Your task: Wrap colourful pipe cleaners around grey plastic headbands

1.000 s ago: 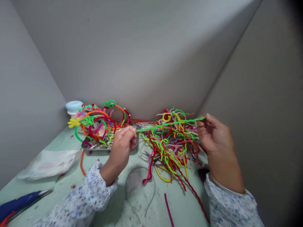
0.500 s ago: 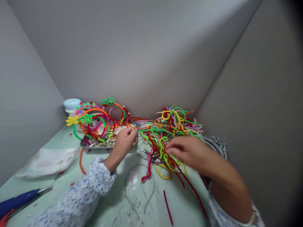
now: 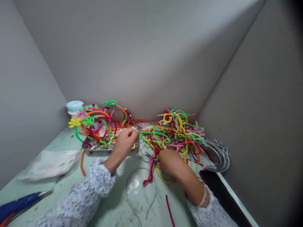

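My left hand (image 3: 126, 140) is closed, with its fingertips together beside the right end of a metal tray (image 3: 98, 149); whatever it may pinch is too small to make out. My right hand (image 3: 169, 160) reaches into the front of a tangle of coloured pipe cleaners (image 3: 177, 126), and its fingers are hidden behind the back of the hand. Red and pink strands (image 3: 151, 167) hang just left of it, and a yellow loop (image 3: 163, 177) lies below. A bare grey wire headband (image 3: 155, 189) rests on the table between my forearms.
Fuzzy coloured headbands (image 3: 98, 118) stand over the tray of shells and stones. At left are a blue-lidded jar (image 3: 74, 105), a plastic bag (image 3: 50, 164) and blue-handled pliers (image 3: 21, 203). Grey wire hoops (image 3: 220, 156) and a dark flat object (image 3: 220, 192) lie at right.
My right hand has moved left and down towards the front of the pile, its fingers now out of sight. The long red strands that hung below it no longer show. My left hand has barely moved.
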The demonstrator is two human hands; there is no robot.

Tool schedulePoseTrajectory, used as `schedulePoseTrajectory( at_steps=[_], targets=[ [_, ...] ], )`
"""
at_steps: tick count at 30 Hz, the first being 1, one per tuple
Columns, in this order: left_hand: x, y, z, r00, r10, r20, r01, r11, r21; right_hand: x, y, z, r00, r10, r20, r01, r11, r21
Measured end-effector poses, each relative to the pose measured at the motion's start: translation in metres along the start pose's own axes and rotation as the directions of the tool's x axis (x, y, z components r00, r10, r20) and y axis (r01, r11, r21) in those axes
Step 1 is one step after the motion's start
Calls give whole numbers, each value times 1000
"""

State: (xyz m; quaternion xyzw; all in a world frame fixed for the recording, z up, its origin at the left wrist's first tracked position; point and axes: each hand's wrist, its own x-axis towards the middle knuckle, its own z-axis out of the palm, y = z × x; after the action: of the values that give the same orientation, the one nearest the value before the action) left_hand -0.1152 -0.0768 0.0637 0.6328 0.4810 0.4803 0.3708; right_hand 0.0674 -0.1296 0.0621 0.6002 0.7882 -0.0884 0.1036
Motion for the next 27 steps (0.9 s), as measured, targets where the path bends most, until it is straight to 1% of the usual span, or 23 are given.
schedulePoseTrajectory(
  at_steps=[2,3,5,6,7,8,11,13,14,15,16,18,20,21,24,27],
  targets=[
    [0,-1,-1,1000,4,10,-4,1000,11,-6,16,-6,999,22,-33,-21,999,29],
    [1,-2,-1,1000,4,19,-5,1000,26,-9,25,-10,999,-5,-50,8,997,72],
    [1,-4,0,999,-6,51,3,997,71,-17,42,-19,984,-101,-147,142,944,299],
    [2,-5,1,997,-16,72,9,996,94,-20,50,-23,969,-133,-209,206,903,376],
    [2,-7,3,995,-26,95,16,994,111,-24,57,-27,956,-135,-260,243,862,446],
    [2,-9,5,992,-37,117,23,992,121,-27,63,-32,956,-84,-282,230,813,535],
    [0,-14,11,980,-64,186,40,991,130,-33,75,-42,959,92,-269,145,657,740],
    [-2,-17,15,971,-82,224,52,989,135,-35,78,-47,961,156,-227,97,578,810],
    [-4,-17,17,968,-85,237,53,989,139,-35,79,-48,964,169,-204,76,563,823],
    [-5,-17,18,965,-84,247,50,988,143,-35,80,-48,966,174,-189,58,570,820],
    [-7,-17,19,964,-81,254,44,988,148,-33,82,-47,966,180,-186,43,598,801],
    [-9,-15,21,960,-68,272,25,987,158,-29,86,-43,959,191,-211,21,692,722],
    [-11,-12,23,954,-68,292,19,986,167,-23,93,-37,949,189,-254,-4,809,588],
    [-12,-11,23,951,-72,302,20,985,172,-20,96,-34,951,176,-256,-11,843,538],
    [-13,-11,26,941,-78,330,18,983,182,-14,102,-29,962,133,-237,-9,887,462],
    [-14,-16,28,936,-64,347,-1,983,186,-13,100,-28,968,122,-220,-21,910,413]
  ],
)
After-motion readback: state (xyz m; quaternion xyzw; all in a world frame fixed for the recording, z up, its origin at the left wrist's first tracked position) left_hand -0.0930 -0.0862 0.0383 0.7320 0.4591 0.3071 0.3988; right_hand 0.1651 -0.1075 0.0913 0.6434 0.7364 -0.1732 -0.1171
